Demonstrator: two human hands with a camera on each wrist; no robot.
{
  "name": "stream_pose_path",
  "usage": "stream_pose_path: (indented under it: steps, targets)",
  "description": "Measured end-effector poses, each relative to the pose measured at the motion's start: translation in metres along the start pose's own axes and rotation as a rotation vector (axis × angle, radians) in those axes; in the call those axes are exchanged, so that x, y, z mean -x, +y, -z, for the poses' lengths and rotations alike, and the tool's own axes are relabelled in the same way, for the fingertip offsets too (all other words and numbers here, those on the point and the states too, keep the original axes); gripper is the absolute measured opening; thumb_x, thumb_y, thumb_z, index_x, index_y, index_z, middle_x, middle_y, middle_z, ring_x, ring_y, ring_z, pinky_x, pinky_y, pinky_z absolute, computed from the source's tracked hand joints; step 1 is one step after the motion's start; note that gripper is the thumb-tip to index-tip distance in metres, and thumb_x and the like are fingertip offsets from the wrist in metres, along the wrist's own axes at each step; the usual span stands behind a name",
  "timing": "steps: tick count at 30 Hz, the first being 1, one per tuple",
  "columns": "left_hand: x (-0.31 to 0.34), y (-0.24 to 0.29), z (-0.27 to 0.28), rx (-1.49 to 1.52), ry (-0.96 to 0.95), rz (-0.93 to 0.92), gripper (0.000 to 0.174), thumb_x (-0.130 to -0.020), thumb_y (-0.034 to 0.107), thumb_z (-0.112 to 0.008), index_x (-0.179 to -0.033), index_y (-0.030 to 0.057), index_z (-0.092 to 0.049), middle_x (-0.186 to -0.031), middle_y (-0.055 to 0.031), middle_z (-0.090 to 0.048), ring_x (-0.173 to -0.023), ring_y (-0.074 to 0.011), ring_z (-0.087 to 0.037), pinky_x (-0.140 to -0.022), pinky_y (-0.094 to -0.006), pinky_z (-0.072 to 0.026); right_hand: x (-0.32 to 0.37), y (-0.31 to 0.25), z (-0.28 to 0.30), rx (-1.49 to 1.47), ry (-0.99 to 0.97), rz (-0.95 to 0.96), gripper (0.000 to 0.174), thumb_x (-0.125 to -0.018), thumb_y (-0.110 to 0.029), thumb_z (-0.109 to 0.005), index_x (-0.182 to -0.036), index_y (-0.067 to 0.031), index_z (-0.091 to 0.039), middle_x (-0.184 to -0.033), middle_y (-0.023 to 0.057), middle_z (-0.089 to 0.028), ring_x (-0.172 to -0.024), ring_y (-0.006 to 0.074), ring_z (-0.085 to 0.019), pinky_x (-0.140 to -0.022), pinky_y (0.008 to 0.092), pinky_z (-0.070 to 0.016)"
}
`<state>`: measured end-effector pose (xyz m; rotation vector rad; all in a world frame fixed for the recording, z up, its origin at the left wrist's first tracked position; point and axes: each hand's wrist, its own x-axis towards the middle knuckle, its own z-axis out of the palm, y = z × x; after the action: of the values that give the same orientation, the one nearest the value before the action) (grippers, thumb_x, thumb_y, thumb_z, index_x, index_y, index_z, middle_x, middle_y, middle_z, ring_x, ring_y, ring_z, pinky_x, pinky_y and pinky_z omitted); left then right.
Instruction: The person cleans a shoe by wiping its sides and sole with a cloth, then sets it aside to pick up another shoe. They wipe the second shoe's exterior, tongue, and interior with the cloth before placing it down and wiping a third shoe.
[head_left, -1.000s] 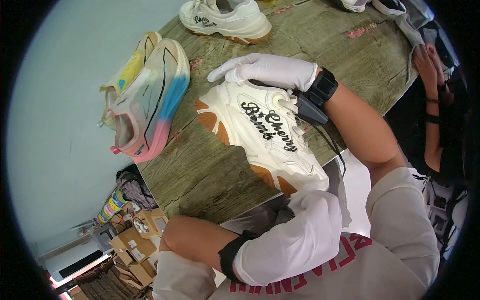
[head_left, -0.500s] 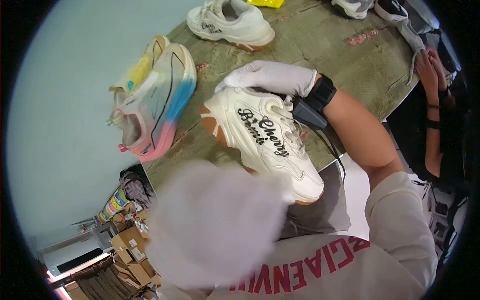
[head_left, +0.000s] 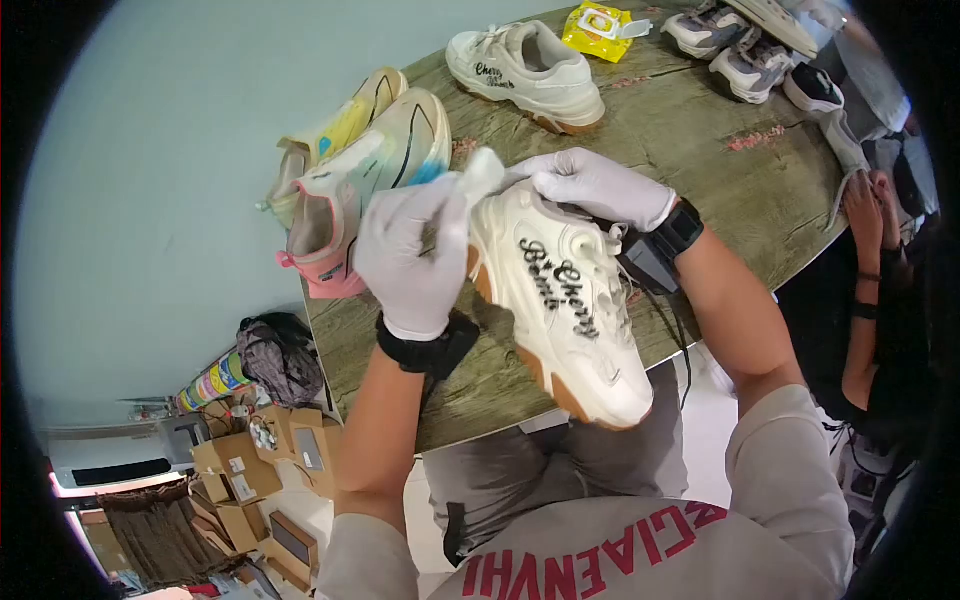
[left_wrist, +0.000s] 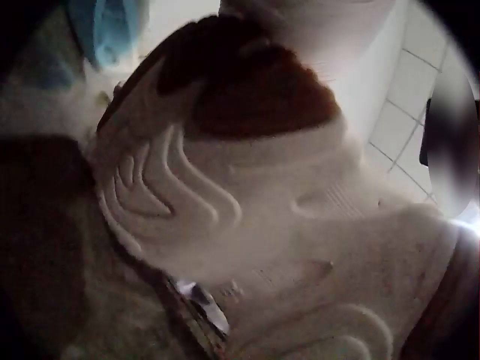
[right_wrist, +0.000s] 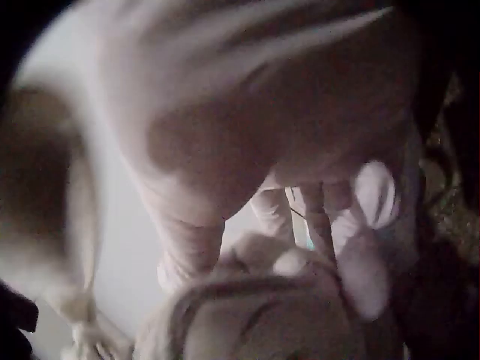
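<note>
Right grip (head_left: 603, 188) holds the white sneaker (head_left: 580, 325) lettered "Cherry Bomb".

Tabletop (head_left: 440, 400): matt, wood-grained. Lettered white shoe (head_left: 590, 360): smooth, leather-like, softly lustrous. Yellow packet (head_left: 588, 42): glossy, plastic-looking. Boxes (head_left: 238, 462): matt brown cardboard. Trousers (head_left: 490, 480): matt, creased cloth.

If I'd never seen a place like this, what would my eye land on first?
Probably the white sneaker with black "Cherry Bomb" lettering, in the middle of the head view, with the gloved right hand gripping its heel end. Next, perhaps, the pink, white and blue shoe, partly behind the gloved left hand. Then the bright yellow packet near the table's far edge.
</note>
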<state>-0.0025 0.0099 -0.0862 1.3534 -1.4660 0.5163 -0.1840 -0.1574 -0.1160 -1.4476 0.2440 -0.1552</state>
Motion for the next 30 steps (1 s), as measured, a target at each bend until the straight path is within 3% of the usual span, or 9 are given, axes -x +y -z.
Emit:
stream_pose_path:
  steps: [6, 7, 13, 15, 17, 21, 24, 26, 30]
  targets:
    - [0.018, 0.007, 0.001, 0.307, -0.142, 0.318, 0.021, -0.087, -0.003, -0.074, -0.106, 0.0059, -0.074, -0.088, -0.0024, -0.069, -0.069, -0.0058, -0.055, -0.059, -0.0217, -0.0426, 0.004, -0.017, -0.013, -0.062, -0.172, -0.026, 0.063, -0.093, -0.012, -0.073, -0.148, -0.0001, -0.046, -0.133, 0.0049, -0.062, -0.120, 0.0120, -0.057, -0.103, 0.0285, -0.0478]
    - [0.021, 0.006, -0.002, 0.302, -0.139, 0.320, 0.021, -0.087, -0.003, -0.074, -0.106, 0.0059, -0.074, -0.088, -0.0024, -0.069, -0.069, -0.0058, -0.055, -0.059, -0.0217, -0.0426, 0.003, -0.014, -0.015, 0.026, -0.134, -0.062, 0.049, -0.097, -0.013, -0.069, -0.142, -0.0009, -0.054, -0.127, 0.0030, -0.065, -0.114, 0.0100, -0.059, -0.101, 0.0272, -0.0485]
    - [0.030, 0.004, -0.010, 0.574, 0.057, 0.589, 0.013, -0.094, 0.001, -0.067, -0.106, 0.0030, -0.071, -0.098, -0.0058, -0.070, -0.085, -0.0120, -0.063, -0.076, -0.0266, -0.0508, 0.008, -0.014, -0.007, 0.105, -0.090, -0.061, 0.034, -0.095, -0.016, -0.070, -0.126, -0.0020, -0.066, -0.114, 0.0010, -0.068, -0.096, 0.0073, -0.061, -0.089, 0.0258, -0.0513]
    - [0.031, 0.000, -0.012, 0.550, 0.040, 0.561, 0.012, -0.095, 0.003, -0.066, -0.106, 0.0022, -0.071, -0.100, -0.0074, -0.070, -0.088, -0.0142, -0.065, -0.080, -0.0283, -0.0516, 0.007, -0.013, -0.006, 0.109, -0.043, -0.064, 0.027, -0.094, -0.012, -0.068, -0.119, -0.0013, -0.069, -0.108, 0.0001, -0.070, -0.093, 0.0078, -0.061, -0.088, 0.0266, -0.0509]
    - [0.031, 0.000, -0.009, 0.521, 0.031, 0.532, 0.012, -0.097, 0.005, -0.065, -0.106, 0.0013, -0.070, -0.102, -0.0091, -0.070, -0.090, -0.0165, -0.066, -0.083, -0.0300, -0.0524, 0.003, -0.011, -0.002, 0.117, -0.113, -0.093, 0.039, -0.092, -0.015, -0.070, -0.128, -0.0005, -0.065, -0.113, 0.0017, -0.070, -0.100, 0.0095, -0.062, -0.092, 0.0277, -0.0507]
    - [0.031, 0.000, -0.007, 0.471, -0.035, 0.554, 0.011, -0.097, 0.007, -0.065, -0.103, 0.0002, -0.071, -0.102, -0.0103, -0.071, -0.092, -0.0168, -0.066, -0.084, -0.0307, -0.0520, -0.002, 0.006, 0.011, 0.023, -0.148, -0.035, 0.072, -0.092, -0.042, -0.073, -0.148, -0.0037, -0.049, -0.132, 0.0026, -0.063, -0.100, 0.0059, -0.058, -0.079, 0.0202, -0.0462]
    - [0.022, 0.003, -0.010, 0.509, 0.019, 0.469, 0.010, -0.093, 0.008, -0.070, -0.101, 0.0022, -0.073, -0.100, -0.0084, -0.072, -0.089, -0.0202, -0.066, -0.081, -0.0327, -0.0522, -0.009, -0.001, -0.005, -0.084, -0.014, 0.312, 0.094, -0.089, -0.061, -0.069, -0.154, -0.0013, -0.038, -0.151, 0.0108, -0.049, -0.130, 0.0159, -0.052, -0.106, 0.0301, -0.0425]
    - [0.019, 0.001, -0.006, 0.278, -0.111, 0.155, 0.015, -0.087, 0.009, -0.075, -0.102, 0.0057, -0.075, -0.097, -0.0065, -0.071, -0.086, -0.0246, -0.065, -0.078, -0.0349, -0.0520, -0.008, -0.008, -0.011, -0.087, -0.044, 0.342, 0.091, -0.090, -0.055, -0.070, -0.154, -0.0004, -0.038, -0.151, 0.0106, -0.049, -0.132, 0.0175, -0.051, -0.110, 0.0320, -0.0399]
    - [0.015, 0.006, -0.009, 0.263, -0.131, 0.149, 0.019, -0.082, 0.010, -0.078, -0.101, 0.0087, -0.077, -0.092, -0.0050, -0.069, -0.084, -0.0276, -0.063, -0.075, -0.0370, -0.0512, -0.002, -0.009, -0.011, -0.010, 0.050, 0.270, 0.056, -0.091, -0.026, -0.075, -0.138, -0.0006, -0.058, -0.137, 0.0109, -0.061, -0.124, 0.0200, -0.058, -0.110, 0.0358, -0.0421]
